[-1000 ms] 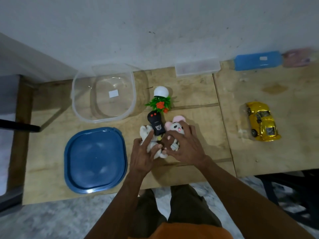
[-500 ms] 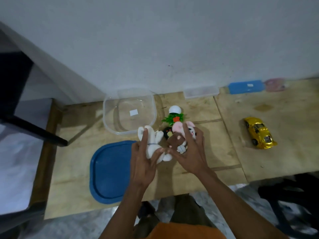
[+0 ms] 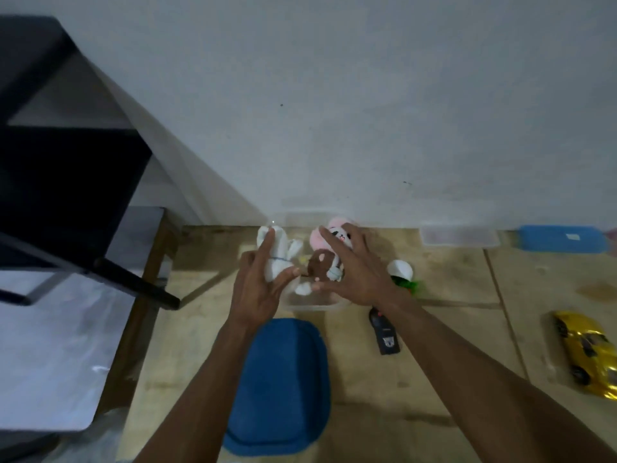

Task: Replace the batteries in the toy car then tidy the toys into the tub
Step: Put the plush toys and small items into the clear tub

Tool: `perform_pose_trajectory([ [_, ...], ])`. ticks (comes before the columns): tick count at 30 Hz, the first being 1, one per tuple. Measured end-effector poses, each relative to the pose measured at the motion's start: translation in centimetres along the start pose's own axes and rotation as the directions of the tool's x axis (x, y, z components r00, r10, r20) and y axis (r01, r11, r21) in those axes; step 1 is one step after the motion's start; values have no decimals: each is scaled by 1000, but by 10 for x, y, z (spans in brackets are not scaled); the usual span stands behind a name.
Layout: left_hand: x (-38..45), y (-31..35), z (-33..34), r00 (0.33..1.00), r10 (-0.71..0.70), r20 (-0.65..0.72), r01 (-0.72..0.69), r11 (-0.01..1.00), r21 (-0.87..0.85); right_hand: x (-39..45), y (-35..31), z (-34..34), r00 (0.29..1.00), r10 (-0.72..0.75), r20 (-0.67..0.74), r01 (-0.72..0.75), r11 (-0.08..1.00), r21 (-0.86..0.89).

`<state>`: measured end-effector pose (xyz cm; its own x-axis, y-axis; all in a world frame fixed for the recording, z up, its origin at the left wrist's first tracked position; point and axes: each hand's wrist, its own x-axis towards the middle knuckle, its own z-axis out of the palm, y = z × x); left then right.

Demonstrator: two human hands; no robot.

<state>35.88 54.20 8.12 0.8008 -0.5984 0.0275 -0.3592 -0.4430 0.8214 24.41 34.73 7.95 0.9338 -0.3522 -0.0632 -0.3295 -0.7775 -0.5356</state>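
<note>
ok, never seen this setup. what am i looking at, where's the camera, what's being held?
No robot here: a person works with two bare hands. One wide-angle camera on the head looks forward and down at a wooden table. The left hand holds a white plush rabbit; the right hand holds a pink and brown plush, both above a clear plastic tub. On the table lie a blue lid, a black remote, a yellow toy car and a small potted plant toy.

a plain grey-white wall (image 3: pixel 334 95) rises behind the plywood table (image 3: pixel 434 379); black furniture (image 3: pixel 50 162) stands left, under dim light.
</note>
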Motion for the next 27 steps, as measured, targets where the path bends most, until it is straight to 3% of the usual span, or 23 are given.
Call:
perform_pose_trajectory([
  [4, 31, -12, 20, 991, -93, 99, 85, 993, 81, 37, 22, 7, 977, -56, 207, 96, 977, -191],
  [7, 47, -28, 38, 973, -161, 163, 140, 982, 129, 56, 30, 19, 942, -44, 333, 127, 964, -232],
  [11, 59, -37, 57, 942, -206, 265, 117, 942, 315, 74, 27, 23, 865, 104, 490, -27, 986, -162],
  [13, 58, -37, 65, 946, -223, 236, 123, 919, 375, 78, 19, 19, 868, 161, 470, -152, 987, -56],
  [17, 59, -53, 82, 968, -16, 251, -104, 884, 456, 82, 10, 34, 925, 227, 304, -264, 960, 87],
  [19, 62, -54, 88, 962, -96, 254, -36, 882, 470, 78, 7, 51, 896, 320, 309, -379, 912, 155],
  [22, 68, -74, 100, 917, -274, 289, 97, 857, 505, 70, 7, 73, 884, 368, 287, -415, 901, 125],
  [25, 70, -81, 100, 895, -338, 292, 163, 856, 491, 74, 10, 77, 876, 381, 294, -427, 897, 110],
  [27, 70, -64, 91, 909, -308, 282, 171, 890, 422, 79, 7, 69, 864, 405, 301, -461, 876, 143],
])
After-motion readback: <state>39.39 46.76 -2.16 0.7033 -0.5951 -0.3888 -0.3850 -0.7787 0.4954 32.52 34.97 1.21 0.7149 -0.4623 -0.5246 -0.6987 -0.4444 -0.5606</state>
